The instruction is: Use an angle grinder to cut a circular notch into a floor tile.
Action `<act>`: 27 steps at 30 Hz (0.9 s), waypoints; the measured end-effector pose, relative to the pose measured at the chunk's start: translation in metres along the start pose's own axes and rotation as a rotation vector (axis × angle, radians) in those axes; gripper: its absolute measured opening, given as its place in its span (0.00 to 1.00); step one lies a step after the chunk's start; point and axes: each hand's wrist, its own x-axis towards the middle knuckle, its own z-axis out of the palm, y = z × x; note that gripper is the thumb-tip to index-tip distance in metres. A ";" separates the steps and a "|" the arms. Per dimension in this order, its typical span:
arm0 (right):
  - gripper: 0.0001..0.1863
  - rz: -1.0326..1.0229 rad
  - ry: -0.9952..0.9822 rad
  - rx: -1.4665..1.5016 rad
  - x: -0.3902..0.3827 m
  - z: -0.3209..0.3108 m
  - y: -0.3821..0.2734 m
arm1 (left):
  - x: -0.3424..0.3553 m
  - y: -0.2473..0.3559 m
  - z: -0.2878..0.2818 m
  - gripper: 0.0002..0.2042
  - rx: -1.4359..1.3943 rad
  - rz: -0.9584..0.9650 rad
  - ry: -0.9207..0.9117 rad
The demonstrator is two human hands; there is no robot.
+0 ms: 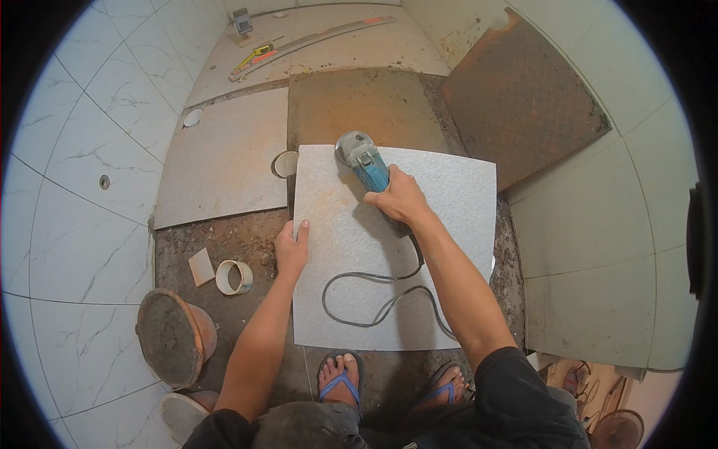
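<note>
A large pale grey speckled floor tile lies in front of my feet. My right hand is wrapped round a blue and grey angle grinder, whose head sits at the tile's far left corner. Whether its disc touches the tile, I cannot tell. The grinder's black cord loops over the tile. My left hand grips the tile's left edge, thumb on top and fingers partly hidden. Just beyond that hand, a white pipe ring stands beside the tile's edge.
Laid tile lies at left; a dark, mortar-covered tile leans on the right wall. A long straightedge and yellow tape measure lie at the back. A bucket, a tile offcut and a tape roll are at near left.
</note>
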 end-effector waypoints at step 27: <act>0.35 0.011 0.092 0.109 0.004 0.012 0.002 | 0.000 0.000 0.001 0.19 0.064 0.029 0.030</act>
